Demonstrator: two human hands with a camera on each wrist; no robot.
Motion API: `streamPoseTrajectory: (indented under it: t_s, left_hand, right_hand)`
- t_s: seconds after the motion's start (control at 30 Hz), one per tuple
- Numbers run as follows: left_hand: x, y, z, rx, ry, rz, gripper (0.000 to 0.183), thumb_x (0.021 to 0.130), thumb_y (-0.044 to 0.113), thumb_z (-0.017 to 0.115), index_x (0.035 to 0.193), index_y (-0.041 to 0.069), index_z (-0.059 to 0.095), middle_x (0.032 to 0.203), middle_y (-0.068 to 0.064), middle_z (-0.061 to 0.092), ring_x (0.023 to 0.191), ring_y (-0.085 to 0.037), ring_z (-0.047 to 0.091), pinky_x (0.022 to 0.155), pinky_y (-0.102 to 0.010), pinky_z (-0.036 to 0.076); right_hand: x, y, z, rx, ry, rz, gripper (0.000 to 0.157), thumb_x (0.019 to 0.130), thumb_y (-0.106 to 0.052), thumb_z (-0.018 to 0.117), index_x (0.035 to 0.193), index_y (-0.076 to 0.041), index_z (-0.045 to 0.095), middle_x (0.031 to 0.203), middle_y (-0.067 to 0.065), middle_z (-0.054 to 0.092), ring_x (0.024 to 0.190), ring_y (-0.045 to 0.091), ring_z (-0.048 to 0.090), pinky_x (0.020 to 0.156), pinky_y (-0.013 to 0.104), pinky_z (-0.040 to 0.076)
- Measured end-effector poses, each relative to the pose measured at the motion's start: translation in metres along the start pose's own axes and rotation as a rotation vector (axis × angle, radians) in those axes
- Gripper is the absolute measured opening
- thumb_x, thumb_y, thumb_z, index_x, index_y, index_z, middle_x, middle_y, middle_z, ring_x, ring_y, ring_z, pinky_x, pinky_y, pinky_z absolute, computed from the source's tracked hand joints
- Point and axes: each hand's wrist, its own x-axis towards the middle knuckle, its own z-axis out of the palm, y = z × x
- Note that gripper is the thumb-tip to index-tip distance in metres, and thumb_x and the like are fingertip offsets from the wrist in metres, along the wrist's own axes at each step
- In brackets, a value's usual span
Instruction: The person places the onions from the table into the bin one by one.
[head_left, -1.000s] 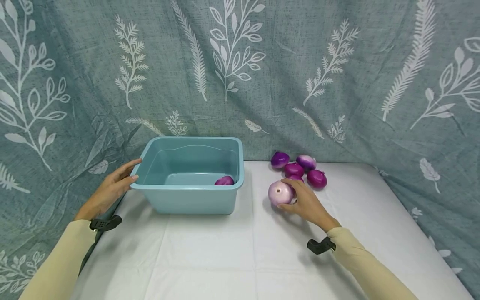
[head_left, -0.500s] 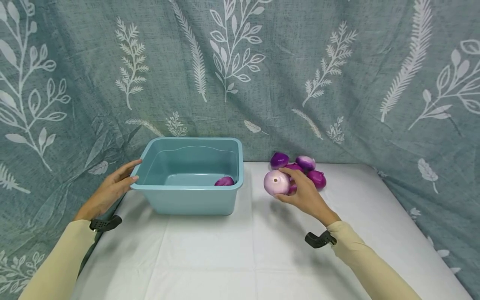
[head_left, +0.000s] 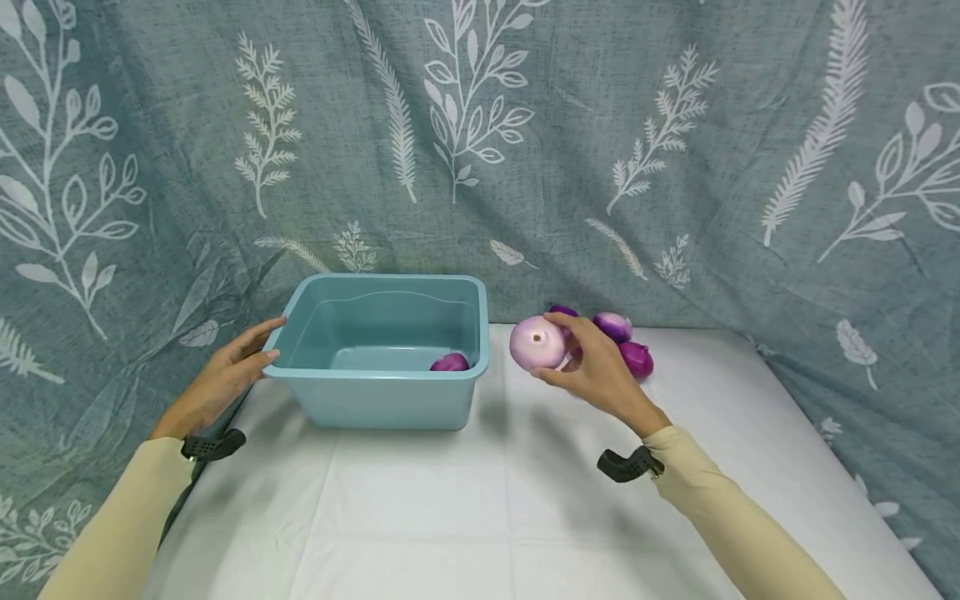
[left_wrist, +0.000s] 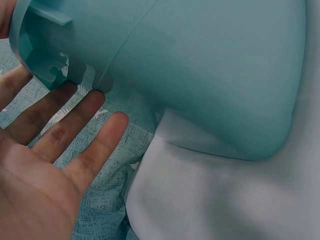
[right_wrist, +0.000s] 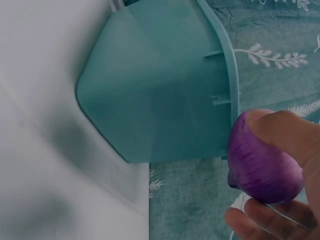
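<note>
A grey-green curtain with white leaf prints hangs behind and at both sides. In front of it spreads the white worktop. The blue-green tub stands upright on it, left of centre, its rear rim against the curtain in the head view. Two pale yellow sleeves reach in from the lower corners. The left hand clasps nothing — its fingers lie extended, fingertips touching the tub's left rim. The right hand grips the pale onion, thumb on one side and fingers on the other. That onion is held above the worktop, just right of the tub, its root end facing the head camera. Each wrist wears a black band. Beyond the right hand sit a magenta onion, a two-tone onion and a dark purple onion — the last partly hidden. Inside the tub, near its front right corner, lies one purple onion, partly covered by the front rim.
</note>
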Motion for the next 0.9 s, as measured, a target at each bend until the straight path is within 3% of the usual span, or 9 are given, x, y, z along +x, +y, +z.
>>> streamPoseTrajectory:
  t_s: [0.33,0.6,0.77,0.9]
  left_hand:
    - [0.001,-0.001,-0.002,-0.001,-0.005,0.001,0.059,0.112,0.026,0.049,0.165,0.033,0.025,0.173,0.0,0.003,0.158,-0.032,0.004,0.1,-0.022,0.045]
    - [0.001,-0.003,-0.003,-0.005,0.0,0.016,0.059,0.112,0.025,0.048,0.165,0.031,0.025,0.173,-0.003,0.003,0.157,-0.035,0.006,0.097,-0.02,0.048]
    - [0.001,-0.004,-0.004,-0.007,-0.003,0.02,0.059,0.112,0.024,0.048,0.165,0.031,0.024,0.173,-0.002,0.003,0.157,-0.034,0.005,0.097,-0.02,0.047]
    - [0.002,-0.005,-0.004,0.008,-0.003,0.012,0.058,0.112,0.026,0.049,0.165,0.033,0.025,0.173,0.001,0.004,0.158,-0.031,0.004,0.103,-0.026,0.044]
  right_hand:
    - [0.02,-0.022,0.005,0.113,-0.02,0.006,0.081,0.077,-0.024,0.095,0.146,-0.011,0.054,0.128,0.007,0.06,0.092,0.019,0.068,0.071,0.038,0.063]
    - [0.035,-0.036,0.016,0.19,-0.057,0.038,0.081,0.078,-0.03,0.094,0.148,-0.018,0.053,0.132,0.002,0.059,0.092,0.018,0.066,0.075,0.037,0.062]
    - [0.044,-0.042,0.027,0.225,-0.069,0.007,0.081,0.079,-0.03,0.093,0.148,-0.018,0.053,0.134,0.003,0.058,0.093,0.019,0.067,0.075,0.036,0.062]
    - [0.049,-0.046,0.034,0.23,-0.083,0.001,0.081,0.079,-0.028,0.093,0.149,-0.018,0.053,0.135,0.002,0.058,0.095,0.018,0.067,0.074,0.034,0.062]
